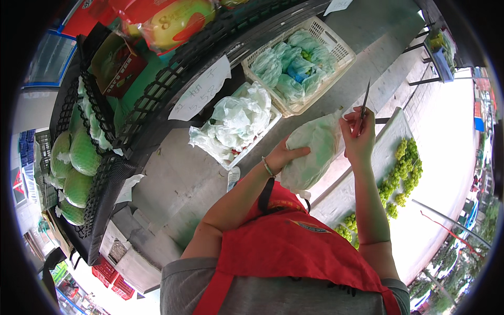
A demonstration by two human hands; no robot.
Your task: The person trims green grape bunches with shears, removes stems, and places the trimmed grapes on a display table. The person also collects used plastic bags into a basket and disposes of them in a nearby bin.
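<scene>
My left hand (286,155) grips a white wrapped bundle (311,147) from its near side, with the thumb pressed over the wrapping. Pale green shows through the thin wrap, likely grapes, though the contents are hidden. At the bundle's gathered upper end is my right hand (360,132). It holds a pair of scissors (361,114) with red handles, blades pointing up and away from me. Whether the right fingertips also pinch the wrap cannot be told. Bunches of green grapes (401,173) lie on a white-covered table (338,193) to my right.
A cream plastic crate (346,59) holds green plastic wrapping and some grapes. Beside it, a white crate (252,155) is heaped with crumpled white wrapping (240,118). On the left, a black display stand (130,130) carries netted green pomelos (84,157). A handwritten paper sign (201,92) hangs from its edge.
</scene>
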